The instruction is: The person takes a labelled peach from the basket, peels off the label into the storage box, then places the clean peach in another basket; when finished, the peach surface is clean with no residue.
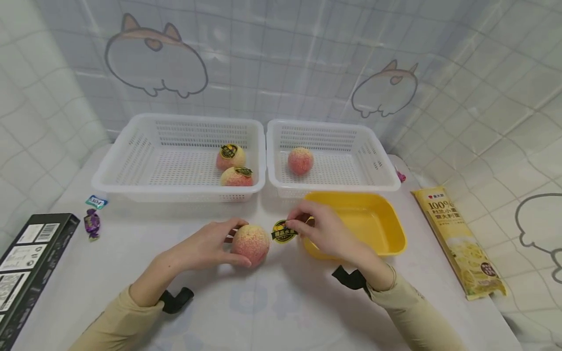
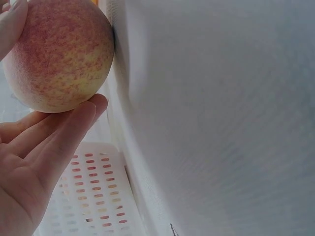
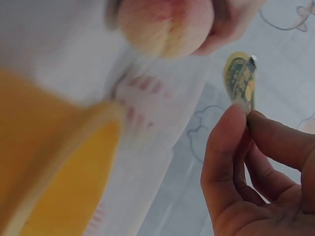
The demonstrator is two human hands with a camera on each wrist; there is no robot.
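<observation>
A peach [image 1: 250, 244] sits on the tabletop [image 1: 272, 312] near its middle, a little toward the front edge, and the left hand [image 1: 210, 245] curls round it from the left side, fingers over the top and thumb low at the front. Just beside the fruit, on its right, a round yellow and black sticker [image 1: 284, 231] hangs in the air, pinched by its edge between thumb and forefinger of the right hand [image 1: 327, 233]; sticker and peach look apart, though only barely. Behind the right hand lies a yellow tray [image 1: 386, 229], the fingers reaching across its near left corner. Further back, toward the rear edge, two white baskets stand side by side: the left basket [image 1: 131, 156] holds two peaches [image 1: 232, 165], each with a dark sticker on top, while the right basket [image 1: 373, 161] holds one bare peach [image 1: 300, 161]. Along the right edge lies a yellow packet of noodles [image 1: 461, 239]. At the left edge sit a black box [image 1: 26, 263], a purple wrapped sweet [image 1: 92, 224] and a small blue wrapper [image 1: 96, 201]
</observation>
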